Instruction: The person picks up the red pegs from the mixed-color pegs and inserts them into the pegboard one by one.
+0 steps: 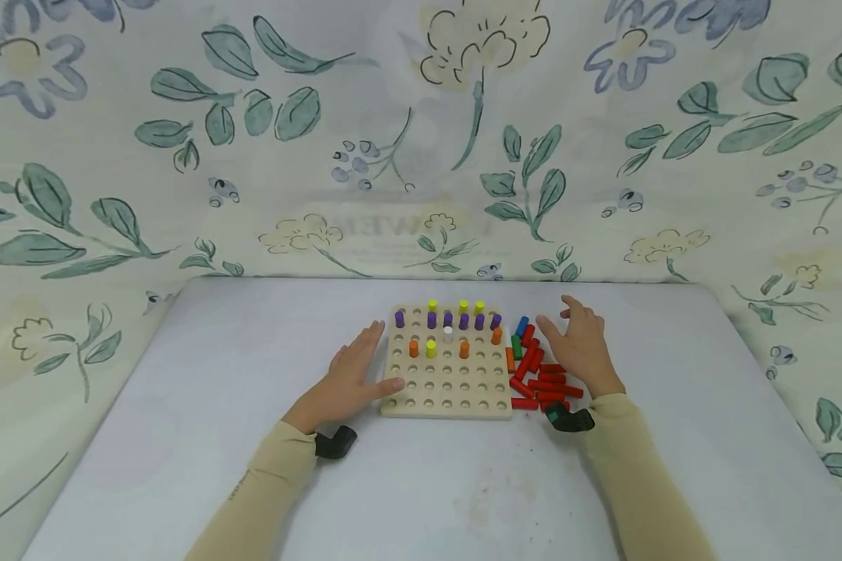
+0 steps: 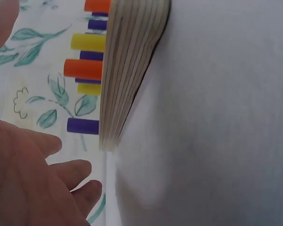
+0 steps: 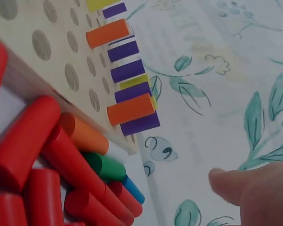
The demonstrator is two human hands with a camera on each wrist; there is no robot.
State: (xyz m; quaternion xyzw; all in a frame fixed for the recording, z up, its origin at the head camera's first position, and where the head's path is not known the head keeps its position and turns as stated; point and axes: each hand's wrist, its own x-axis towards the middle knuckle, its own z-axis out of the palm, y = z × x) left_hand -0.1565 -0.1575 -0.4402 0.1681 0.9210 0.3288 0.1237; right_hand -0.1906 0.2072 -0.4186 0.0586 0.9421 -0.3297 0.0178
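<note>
A square wooden pegboard [image 1: 447, 414] lies on the table with purple pegs [image 1: 431, 320], yellow pegs [image 1: 431, 349], orange pegs [image 1: 465, 350] and one white peg [image 1: 448, 333] upright in its rear holes. My left hand [image 1: 348, 383] is spread at the board's left side, thumb over the front-left corner, holding nothing. In the left wrist view its fingers point past the board's layered edge [image 2: 127, 66]. My right hand [image 1: 582, 351] hovers over the loose pegs right of the board. Its thumb and fingers are apart, and no peg shows between them.
Loose red pegs [image 1: 550, 386] lie in a pile against the board's right side. Beside them are a green peg [image 3: 105, 165], a blue peg [image 3: 133, 189] and an orange peg [image 3: 87, 134]. Behind the white table [image 1: 252, 327] hangs a flowered cloth [image 1: 393, 156].
</note>
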